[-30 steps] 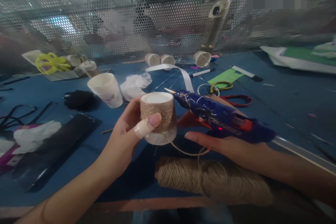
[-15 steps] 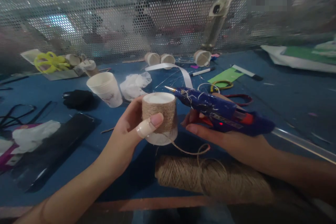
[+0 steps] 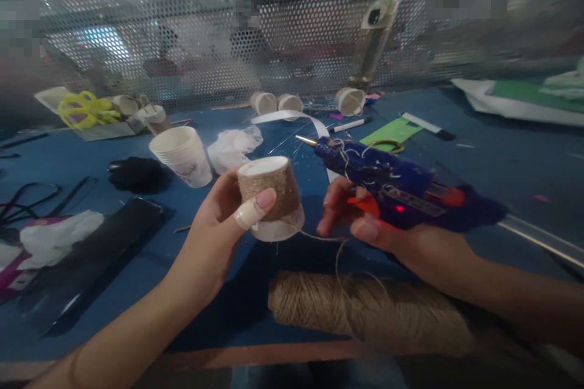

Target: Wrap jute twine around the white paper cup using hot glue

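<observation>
Your left hand (image 3: 221, 216) is gripping the inverted, tilted white paper cup (image 3: 283, 191) wrapped in brown twine, apparently to steady it above the blue surface (image 3: 511, 158). Apart from it, your right hand (image 3: 410, 246) is holding the dark-blue plastic glue gun (image 3: 383, 171), seemingly angled so its pointed metal nozzle (image 3: 307, 141) is clearing the cup. The thin brown twine strand (image 3: 319, 237) is running toward your right thumb (image 3: 365, 229), contact unclear.

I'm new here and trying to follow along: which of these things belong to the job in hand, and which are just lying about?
In use:
twine-wrapped cup, in the left hand
blue glue gun, in the right hand
roll of twine, below the hands

Apparently just lying about:
stacked white cups, possibly spares
crumpled white material
green paper
white strip
</observation>
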A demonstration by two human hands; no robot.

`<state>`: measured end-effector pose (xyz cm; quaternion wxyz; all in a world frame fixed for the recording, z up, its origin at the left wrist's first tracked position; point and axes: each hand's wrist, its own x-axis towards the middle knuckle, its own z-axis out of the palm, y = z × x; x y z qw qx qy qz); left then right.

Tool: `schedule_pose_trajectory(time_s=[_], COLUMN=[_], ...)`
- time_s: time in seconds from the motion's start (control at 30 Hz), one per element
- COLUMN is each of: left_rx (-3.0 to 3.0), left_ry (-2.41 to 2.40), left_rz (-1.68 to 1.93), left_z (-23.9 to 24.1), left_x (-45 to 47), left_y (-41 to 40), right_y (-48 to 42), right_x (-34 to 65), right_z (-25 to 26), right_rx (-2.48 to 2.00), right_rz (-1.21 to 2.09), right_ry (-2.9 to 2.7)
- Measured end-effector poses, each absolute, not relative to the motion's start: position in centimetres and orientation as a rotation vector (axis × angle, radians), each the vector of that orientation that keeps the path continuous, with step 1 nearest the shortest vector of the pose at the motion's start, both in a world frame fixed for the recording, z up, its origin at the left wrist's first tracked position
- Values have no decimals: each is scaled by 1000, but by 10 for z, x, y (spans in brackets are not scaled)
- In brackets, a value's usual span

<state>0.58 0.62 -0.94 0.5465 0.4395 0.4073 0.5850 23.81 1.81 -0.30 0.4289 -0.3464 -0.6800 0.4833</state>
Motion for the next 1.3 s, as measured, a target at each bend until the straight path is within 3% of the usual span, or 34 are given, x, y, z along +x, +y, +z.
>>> schedule_pose_trajectory(time_s=[0.37, 0.87, 1.3], left_rx=[1014, 1052, 1006], left_ry=[956, 1039, 1007], left_rz=[1379, 1305, 1228], left_z=[-12, -13, -7], left_x=[6, 2, 5], left_y=[8, 8, 4], right_y=[15, 18, 16], right_x=[242, 250, 248], right_z=[-13, -7, -2], right_rx=[-896, -1051, -1079], right_rz=[1158, 780, 846], right_ry=[-1704, -1832, -1812])
